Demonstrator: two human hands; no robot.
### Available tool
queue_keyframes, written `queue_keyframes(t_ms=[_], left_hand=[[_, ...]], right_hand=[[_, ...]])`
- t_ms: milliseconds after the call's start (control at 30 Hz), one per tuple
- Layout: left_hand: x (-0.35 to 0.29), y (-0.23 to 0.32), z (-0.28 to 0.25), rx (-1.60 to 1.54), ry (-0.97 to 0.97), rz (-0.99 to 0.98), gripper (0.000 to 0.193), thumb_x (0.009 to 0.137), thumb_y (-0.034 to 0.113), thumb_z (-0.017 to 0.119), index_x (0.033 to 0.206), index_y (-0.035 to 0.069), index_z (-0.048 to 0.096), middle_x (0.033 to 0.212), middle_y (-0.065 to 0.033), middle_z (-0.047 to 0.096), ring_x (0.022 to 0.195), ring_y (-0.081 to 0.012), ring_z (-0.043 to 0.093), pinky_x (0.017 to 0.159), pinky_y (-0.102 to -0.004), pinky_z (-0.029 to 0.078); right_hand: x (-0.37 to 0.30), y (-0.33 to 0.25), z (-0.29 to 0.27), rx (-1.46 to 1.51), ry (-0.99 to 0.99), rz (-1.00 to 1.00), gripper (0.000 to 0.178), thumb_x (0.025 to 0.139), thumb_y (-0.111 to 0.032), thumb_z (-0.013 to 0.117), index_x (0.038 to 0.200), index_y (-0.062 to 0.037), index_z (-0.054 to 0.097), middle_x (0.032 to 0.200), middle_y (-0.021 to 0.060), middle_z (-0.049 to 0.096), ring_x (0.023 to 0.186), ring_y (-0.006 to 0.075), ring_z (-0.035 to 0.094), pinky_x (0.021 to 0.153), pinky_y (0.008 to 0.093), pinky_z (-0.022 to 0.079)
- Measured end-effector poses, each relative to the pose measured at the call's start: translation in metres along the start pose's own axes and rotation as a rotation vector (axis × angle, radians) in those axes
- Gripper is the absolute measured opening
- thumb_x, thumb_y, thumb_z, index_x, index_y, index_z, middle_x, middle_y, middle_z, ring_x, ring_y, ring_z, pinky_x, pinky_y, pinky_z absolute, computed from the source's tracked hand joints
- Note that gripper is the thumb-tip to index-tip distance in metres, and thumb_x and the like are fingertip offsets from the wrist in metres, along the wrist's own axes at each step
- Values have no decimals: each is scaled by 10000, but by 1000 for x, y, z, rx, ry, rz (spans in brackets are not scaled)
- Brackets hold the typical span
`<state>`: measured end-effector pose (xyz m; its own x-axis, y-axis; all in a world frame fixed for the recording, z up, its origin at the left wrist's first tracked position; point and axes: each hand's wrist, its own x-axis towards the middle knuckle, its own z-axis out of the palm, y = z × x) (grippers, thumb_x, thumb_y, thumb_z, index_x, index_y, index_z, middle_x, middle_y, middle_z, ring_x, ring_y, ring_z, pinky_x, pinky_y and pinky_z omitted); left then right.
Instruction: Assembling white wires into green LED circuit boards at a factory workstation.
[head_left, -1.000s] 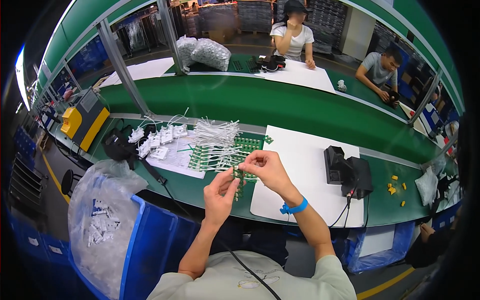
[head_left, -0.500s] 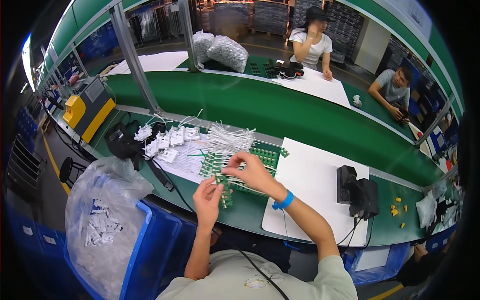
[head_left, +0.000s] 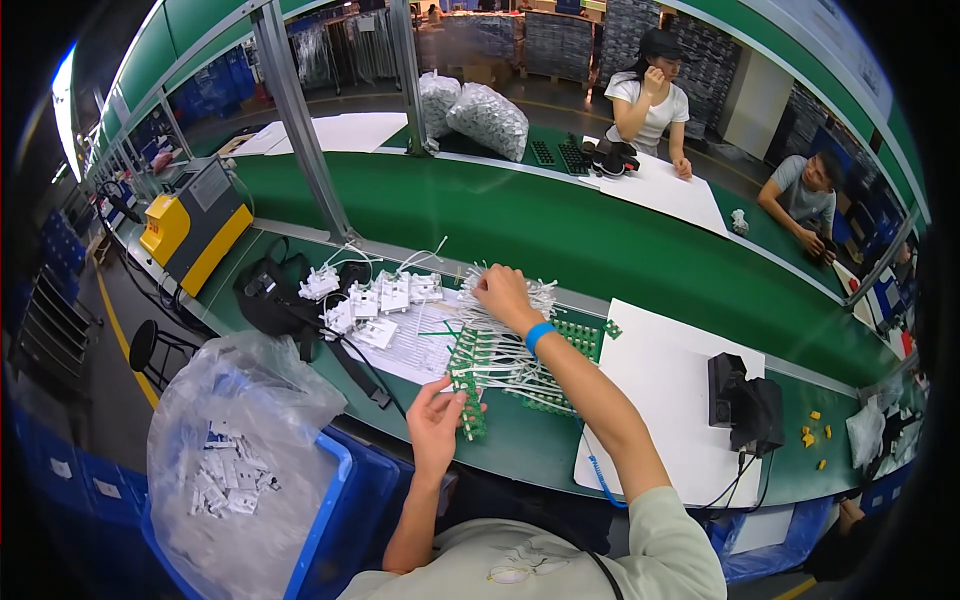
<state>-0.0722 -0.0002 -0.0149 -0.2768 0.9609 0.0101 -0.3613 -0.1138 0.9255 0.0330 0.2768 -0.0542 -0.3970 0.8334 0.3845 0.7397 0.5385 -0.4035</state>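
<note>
My left hand [head_left: 436, 425] grips the edge of a narrow green circuit board strip [head_left: 471, 405] between thumb and fingers, near the table's front edge. White cables [head_left: 515, 378] run to the right from the boards. Farther back, my right hand [head_left: 503, 297], wearing a blue wrist strap [head_left: 538, 337], is closed in a pinch at the pile of loose white cables [head_left: 541, 296]. Its fingertips are partly hidden among the cable ends. More green circuit boards [head_left: 578, 342] lie under and beside the cables.
White plastic housings [head_left: 394, 291] with cables rest on a printed sheet [head_left: 412, 352] beside a black bag [head_left: 270, 292]. A white board [head_left: 660, 400] carries black adapters [head_left: 752, 410]. Lower left stands a blue bin [head_left: 335, 490] lined with plastic. Two people sit across the green divider [head_left: 540, 222].
My right hand has left the board strip and moved back to the cable pile. My left hand keeps its hold on the strip. The whole view has shifted slightly.
</note>
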Motion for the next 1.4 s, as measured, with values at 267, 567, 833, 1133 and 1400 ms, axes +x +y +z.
queue_keyframes(t_ms=[267,567,833,1133,1400], left_hand=[[5,-5,-3,-10,19,11,320,999,-7,558,1301,-88,490,1043,-223,716,875,-286,741,709,-310,613],[13,-8,15,-10,-17,46,367,1002,11,569,1346,-72,474,1045,-198,729,851,-222,735,635,-254,556],[27,-8,24,23,11,51,370,1008,61,580,1325,-111,501,1076,-161,732,836,-127,686,630,-240,548],[27,22,43,99,75,190,286,969,87,669,1199,-72,607,967,-61,707,801,-78,655,605,-218,524],[3,33,59,83,17,256,289,955,30,678,1211,-96,629,988,-73,708,811,-70,646,650,-195,507]], right_hand=[[10,-10,-33,205,311,-59,106,872,-133,683,881,-29,671,891,150,680,841,347,662,748,444,528],[21,-31,-121,823,745,3,99,1041,-80,510,1045,18,529,804,91,645,706,147,633,671,276,530],[-32,-74,-167,714,716,-154,83,1018,-69,551,1051,-1,584,773,53,612,651,111,546,602,262,457],[-123,-115,-180,768,133,-112,75,978,-37,598,1028,10,567,868,67,602,741,102,540,649,262,461],[-143,-118,-193,420,190,-313,91,848,-12,702,901,2,629,849,125,620,768,291,634,663,374,499]])
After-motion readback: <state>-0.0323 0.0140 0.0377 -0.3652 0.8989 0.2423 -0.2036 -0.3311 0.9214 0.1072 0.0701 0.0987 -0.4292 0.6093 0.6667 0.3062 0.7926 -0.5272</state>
